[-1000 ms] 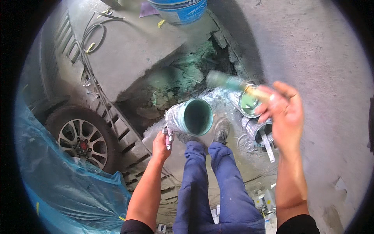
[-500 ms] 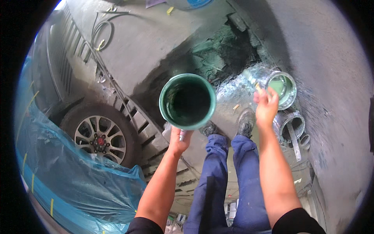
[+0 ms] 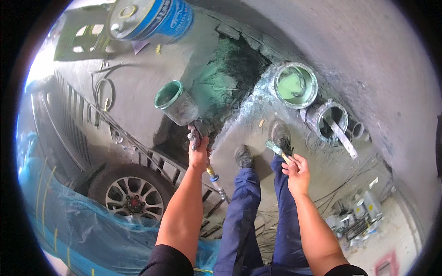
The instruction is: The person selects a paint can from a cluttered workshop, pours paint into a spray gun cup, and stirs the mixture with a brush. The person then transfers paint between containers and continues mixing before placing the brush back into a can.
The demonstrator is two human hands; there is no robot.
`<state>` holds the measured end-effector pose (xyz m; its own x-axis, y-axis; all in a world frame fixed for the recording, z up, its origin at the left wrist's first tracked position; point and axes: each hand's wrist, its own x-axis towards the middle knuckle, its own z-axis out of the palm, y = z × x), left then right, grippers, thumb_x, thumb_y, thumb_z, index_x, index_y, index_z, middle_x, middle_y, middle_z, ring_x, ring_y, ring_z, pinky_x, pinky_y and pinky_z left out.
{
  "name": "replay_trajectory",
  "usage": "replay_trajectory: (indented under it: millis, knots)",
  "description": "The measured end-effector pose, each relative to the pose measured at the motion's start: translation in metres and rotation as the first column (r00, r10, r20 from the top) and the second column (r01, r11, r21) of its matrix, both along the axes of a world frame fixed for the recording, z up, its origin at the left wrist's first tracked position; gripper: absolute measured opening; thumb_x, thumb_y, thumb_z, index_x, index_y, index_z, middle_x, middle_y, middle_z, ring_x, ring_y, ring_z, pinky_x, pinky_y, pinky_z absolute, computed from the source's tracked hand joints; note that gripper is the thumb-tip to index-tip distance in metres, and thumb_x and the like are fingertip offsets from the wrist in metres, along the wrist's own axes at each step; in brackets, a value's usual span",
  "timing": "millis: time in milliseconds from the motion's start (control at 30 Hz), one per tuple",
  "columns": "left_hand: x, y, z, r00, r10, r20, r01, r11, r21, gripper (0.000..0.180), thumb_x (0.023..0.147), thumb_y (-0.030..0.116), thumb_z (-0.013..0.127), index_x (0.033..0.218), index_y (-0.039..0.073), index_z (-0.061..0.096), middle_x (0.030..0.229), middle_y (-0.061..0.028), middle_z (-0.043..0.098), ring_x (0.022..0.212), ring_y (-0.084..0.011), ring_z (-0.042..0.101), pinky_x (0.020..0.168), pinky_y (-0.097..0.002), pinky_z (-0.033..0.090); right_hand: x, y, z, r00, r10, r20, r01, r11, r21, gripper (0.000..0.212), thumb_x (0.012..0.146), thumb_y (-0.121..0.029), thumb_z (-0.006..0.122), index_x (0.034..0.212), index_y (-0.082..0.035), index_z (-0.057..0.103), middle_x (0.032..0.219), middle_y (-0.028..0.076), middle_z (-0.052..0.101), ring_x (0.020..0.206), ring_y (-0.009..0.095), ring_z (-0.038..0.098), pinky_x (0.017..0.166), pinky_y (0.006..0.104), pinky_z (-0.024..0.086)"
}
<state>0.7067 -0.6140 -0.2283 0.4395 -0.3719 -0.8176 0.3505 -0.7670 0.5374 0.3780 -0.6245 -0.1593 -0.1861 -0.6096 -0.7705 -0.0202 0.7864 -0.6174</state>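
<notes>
My left hand (image 3: 199,157) is closed around the grip of a spray gun (image 3: 195,134). The gun carries a large open cup (image 3: 180,109), grey outside with a green inner rim, tilted up and to the left. Below the hand hangs a hose fitting (image 3: 212,172) with a blue ring. In my right hand (image 3: 299,175) a paintbrush (image 3: 276,149) is pinched by its wooden handle, its greenish bristles pointing up and left over my right shoe. Beyond it stands an open bucket (image 3: 315,88) with pale green paint inside.
A second bucket (image 3: 317,118) holds a flat stick (image 3: 341,137), beside the wall. At far left are a car wheel (image 3: 133,198) and blue plastic sheeting (image 3: 92,232). A blue-and-white drum (image 3: 177,20) stands at the back, near a coiled hose (image 3: 109,89). Metal odds and ends (image 3: 357,216) lie at right.
The spray gun's cup has tipped away and moved left, so its side now shows. My right hand has drawn back from the paint bucket with the brush. The view has shifted.
</notes>
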Motion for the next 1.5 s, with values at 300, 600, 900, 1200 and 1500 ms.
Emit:
replay_trajectory:
  millis: [300, 600, 900, 1200, 1500]
  knots:
    - [-0.015, 0.014, 0.013, 0.991, -0.07, -0.118, 0.07, 0.998, 0.002, 0.023, 0.09, 0.032, 0.067, 0.089, 0.016, 0.05, 0.065, -0.0036, 0.055, 0.044, -0.0148, 0.047, 0.036, -0.0277, 0.033, -0.006, 0.055, 0.016, 0.974, -0.225, 0.032, 0.225, 0.974, -0.021, 0.032, 0.098, -0.004, 0.048, 0.128, 0.006, 0.043, 0.117, 0.018, 0.059, 0.093, 0.021, 0.067, 0.076, 0.0295, 0.058]
    - [-0.036, 0.054, 0.028, 0.991, -0.13, 0.026, 0.129, 0.991, 0.017, 0.021, 0.09, 0.024, 0.067, 0.099, 0.015, 0.05, 0.072, -0.0025, 0.056, 0.061, -0.0169, 0.063, 0.048, -0.0275, 0.044, -0.047, 0.094, 0.04, 0.853, -0.498, 0.156, 0.482, 0.866, 0.131, 0.033, 0.096, -0.003, 0.053, 0.127, 0.002, 0.043, 0.108, 0.016, 0.062, 0.086, 0.022, 0.068, 0.071, 0.0304, 0.057]
    - [-0.103, 0.065, 0.139, 0.955, -0.298, -0.001, 0.296, 0.949, -0.106, 0.017, 0.091, 0.022, 0.065, 0.087, 0.012, 0.051, 0.065, -0.0046, 0.054, 0.05, -0.0149, 0.052, 0.043, -0.0282, 0.042, -0.121, 0.167, 0.084, 0.543, -0.686, 0.484, 0.617, 0.717, 0.325, 0.038, 0.09, 0.002, 0.058, 0.126, -0.003, 0.045, 0.107, 0.014, 0.064, 0.08, 0.024, 0.068, 0.061, 0.0305, 0.055]
    - [-0.152, 0.071, 0.29, 0.758, -0.55, -0.351, 0.379, 0.809, -0.449, 0.022, 0.088, 0.024, 0.064, 0.102, 0.009, 0.056, 0.079, -0.0034, 0.053, 0.065, -0.0256, 0.061, 0.058, -0.0372, 0.051, -0.213, 0.162, 0.165, 0.553, -0.713, 0.432, 0.829, 0.525, -0.193, 0.048, 0.088, -0.004, 0.067, 0.131, -0.004, 0.045, 0.106, 0.013, 0.066, 0.069, 0.013, 0.06, 0.053, 0.023, 0.047]
    - [-0.148, 0.064, 0.36, 0.595, -0.722, -0.352, 0.452, 0.663, -0.596, 0.045, 0.077, 0.029, 0.068, 0.11, -0.001, 0.06, 0.073, -0.0035, 0.055, 0.053, -0.0295, 0.058, 0.05, -0.0403, 0.048, -0.201, 0.12, 0.24, 0.494, -0.492, 0.717, 0.865, 0.365, -0.345, 0.053, 0.089, -0.002, 0.062, 0.136, 0.0, 0.038, 0.101, 0.012, 0.065, 0.072, 0.015, 0.061, 0.06, 0.0254, 0.05]
